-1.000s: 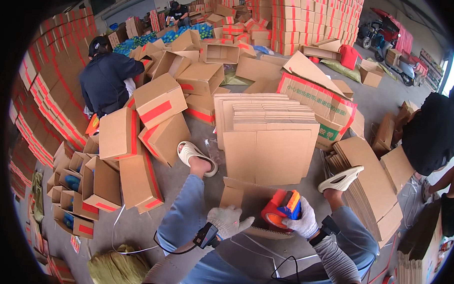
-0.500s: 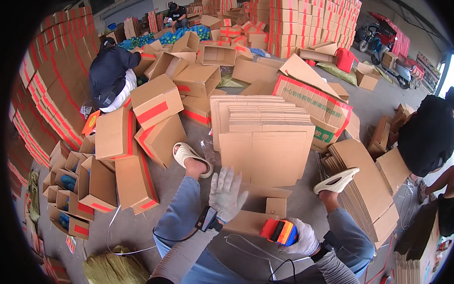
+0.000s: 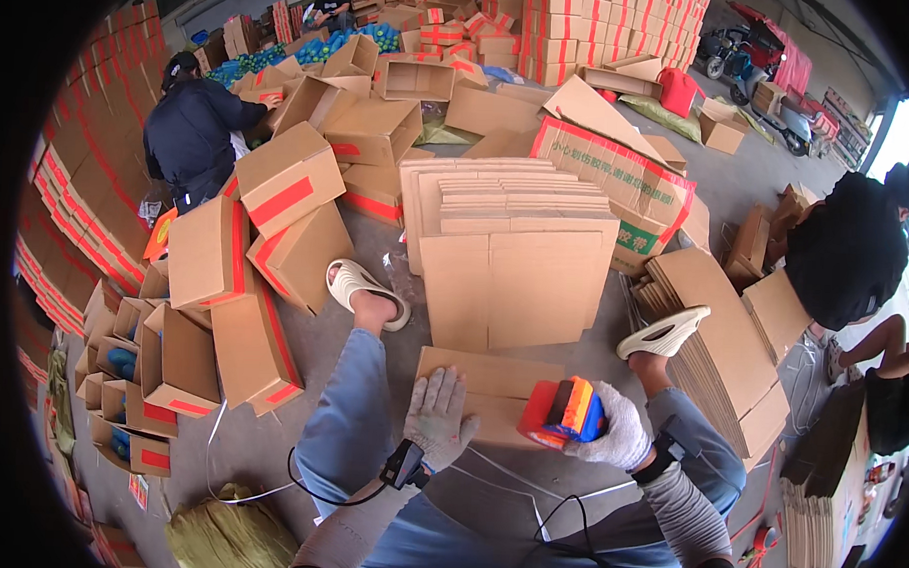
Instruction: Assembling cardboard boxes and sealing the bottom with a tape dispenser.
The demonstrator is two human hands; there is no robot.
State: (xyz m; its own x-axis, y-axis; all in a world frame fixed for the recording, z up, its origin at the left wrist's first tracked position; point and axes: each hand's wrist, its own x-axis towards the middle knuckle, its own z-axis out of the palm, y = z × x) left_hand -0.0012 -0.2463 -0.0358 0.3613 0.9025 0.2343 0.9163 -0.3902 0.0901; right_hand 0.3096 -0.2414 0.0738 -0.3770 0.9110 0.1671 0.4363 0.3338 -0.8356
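Note:
I sit on the floor with my legs spread. A flat folded cardboard box (image 3: 491, 380) lies between my knees. My left hand (image 3: 440, 416), in a grey work glove, presses flat on its near left corner. In a white glove, my right hand (image 3: 614, 437) grips a tape dispenser (image 3: 562, 413), red with an orange and blue body, resting on the box's right end. A stack of flattened cartons (image 3: 511, 241) lies just beyond my feet.
Assembled boxes with red stripes (image 3: 261, 247) pile at my left. More flat cartons (image 3: 718, 343) lean at my right. A person in dark clothes (image 3: 189, 135) bends over boxes far left; another person in black (image 3: 841, 252) crouches at the right. Tall box stacks (image 3: 603, 34) stand behind.
My left hand came down from mid-air onto the flat box. My right hand carried the tape dispenser down onto the box's right end.

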